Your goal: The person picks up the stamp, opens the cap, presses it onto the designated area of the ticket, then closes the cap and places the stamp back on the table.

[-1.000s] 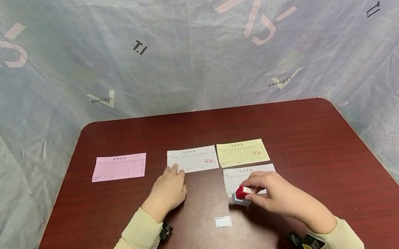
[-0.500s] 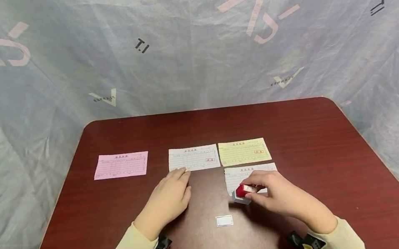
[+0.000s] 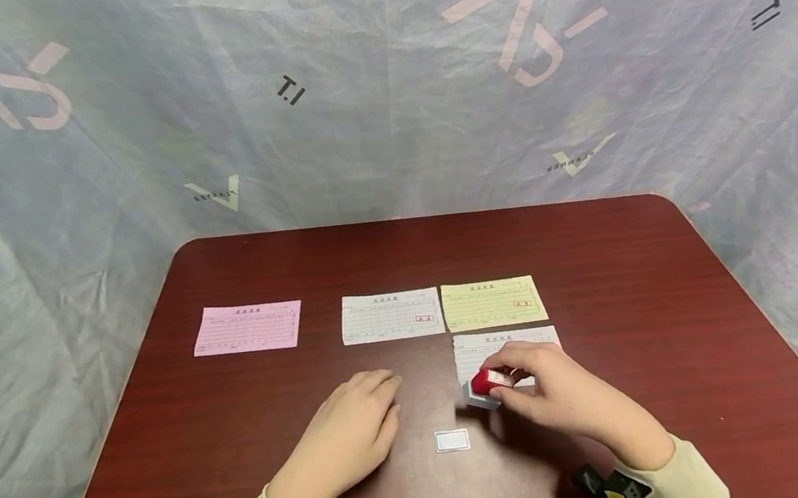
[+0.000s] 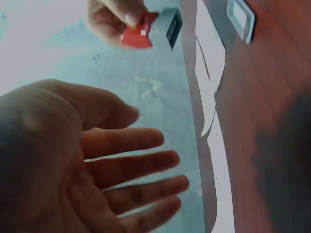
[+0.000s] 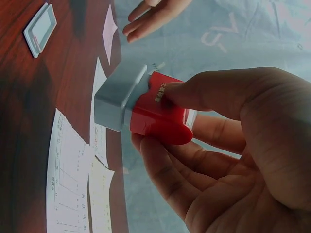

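In the head view, right of centre and low in the frame, the right hand (image 3: 556, 384) pinched a red-and-grey hand stamp (image 3: 491, 382) between its thumb and fingers, which were closed round the red body. The stamp was tilted, its grey base toward the left, and hid the near left corner of the lower white form (image 3: 476, 350). The hand covered much of the rest of that form, so whether it bore a mark could not be told.

Left of the frame's middle, the left hand (image 3: 347, 432) held nothing; the left wrist view showed its fingers spread and nearly straight. At the top of the right wrist view, that hand was cut off.

Near the frame's centre, the upper white form (image 3: 385, 316) and the yellow form (image 3: 489, 303) lay side by side, each with a red boxed mark too small to read. The pink form (image 3: 251, 329) lay at left, its fine print unreadable. A small rectangular cap (image 3: 452, 440) lay at lower centre on the reddish-brown table (image 3: 642, 309), whose near edge was out of frame.
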A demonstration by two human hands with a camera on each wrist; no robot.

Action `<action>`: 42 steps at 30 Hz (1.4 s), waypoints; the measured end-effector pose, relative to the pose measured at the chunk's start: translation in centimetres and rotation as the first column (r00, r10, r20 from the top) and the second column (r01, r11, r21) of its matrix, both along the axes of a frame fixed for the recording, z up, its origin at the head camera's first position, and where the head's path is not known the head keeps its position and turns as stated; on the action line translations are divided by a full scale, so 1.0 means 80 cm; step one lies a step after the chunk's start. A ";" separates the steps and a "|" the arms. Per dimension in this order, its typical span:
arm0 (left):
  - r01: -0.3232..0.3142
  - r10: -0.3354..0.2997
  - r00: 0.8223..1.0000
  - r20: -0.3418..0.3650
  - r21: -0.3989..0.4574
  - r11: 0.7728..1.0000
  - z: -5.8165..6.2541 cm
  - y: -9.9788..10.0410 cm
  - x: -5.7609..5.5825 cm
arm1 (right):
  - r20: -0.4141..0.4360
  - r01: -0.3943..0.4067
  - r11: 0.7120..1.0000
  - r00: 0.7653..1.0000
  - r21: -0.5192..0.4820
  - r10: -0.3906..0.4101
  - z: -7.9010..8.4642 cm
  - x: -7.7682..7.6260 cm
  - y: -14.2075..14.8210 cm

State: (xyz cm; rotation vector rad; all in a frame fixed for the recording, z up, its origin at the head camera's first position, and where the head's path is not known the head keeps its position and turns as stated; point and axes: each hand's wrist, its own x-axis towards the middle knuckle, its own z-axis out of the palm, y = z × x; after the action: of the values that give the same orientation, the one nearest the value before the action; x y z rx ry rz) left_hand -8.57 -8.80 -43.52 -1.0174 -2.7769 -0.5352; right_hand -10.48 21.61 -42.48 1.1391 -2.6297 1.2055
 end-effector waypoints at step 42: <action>-0.310 0.311 0.949 0.053 -0.019 0.951 -0.033 -0.063 -0.035 | 0.012 0.026 1.000 1.000 -0.013 -0.026 -0.004 0.002 -0.012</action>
State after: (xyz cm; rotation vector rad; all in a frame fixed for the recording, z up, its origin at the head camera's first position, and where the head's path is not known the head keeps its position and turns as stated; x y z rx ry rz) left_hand -11.40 -13.81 -46.12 -0.5544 -2.9101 -0.5091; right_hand -10.34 20.64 -42.84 1.0958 -2.6322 1.2265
